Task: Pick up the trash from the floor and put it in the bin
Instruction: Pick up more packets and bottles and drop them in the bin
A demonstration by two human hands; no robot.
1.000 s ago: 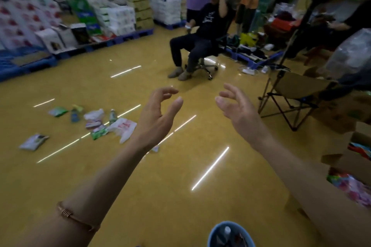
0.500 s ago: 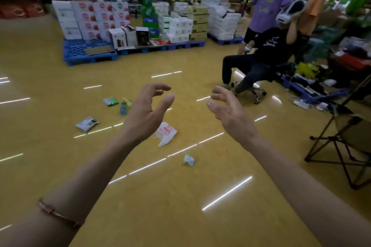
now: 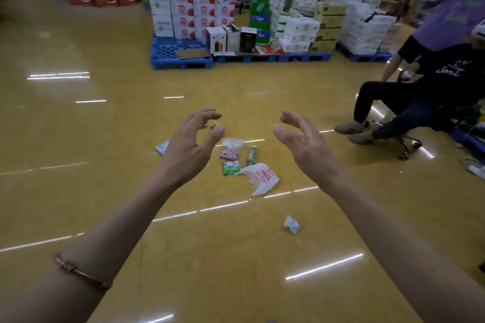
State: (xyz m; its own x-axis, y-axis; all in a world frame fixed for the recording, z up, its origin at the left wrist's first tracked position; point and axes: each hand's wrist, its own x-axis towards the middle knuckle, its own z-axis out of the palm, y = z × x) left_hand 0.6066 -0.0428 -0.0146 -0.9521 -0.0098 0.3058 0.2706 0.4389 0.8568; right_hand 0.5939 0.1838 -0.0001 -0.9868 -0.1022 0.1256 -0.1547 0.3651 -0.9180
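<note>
Floor (image 3: 105, 191) trash (image 3: 259, 177) beyond 2 hands (image 3: 189, 151) (image 3: 308, 156)

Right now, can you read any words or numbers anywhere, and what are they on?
Nothing reads clearly enough to quote.
Red print on the white plastic bag: too blurred.
Lettering on the pink packet and the green packet: too small.
Label on the bottle: too small.
Red marks on the stacked boxes: blurred.
White script on the seated person's black T-shirt: not legible.
</note>
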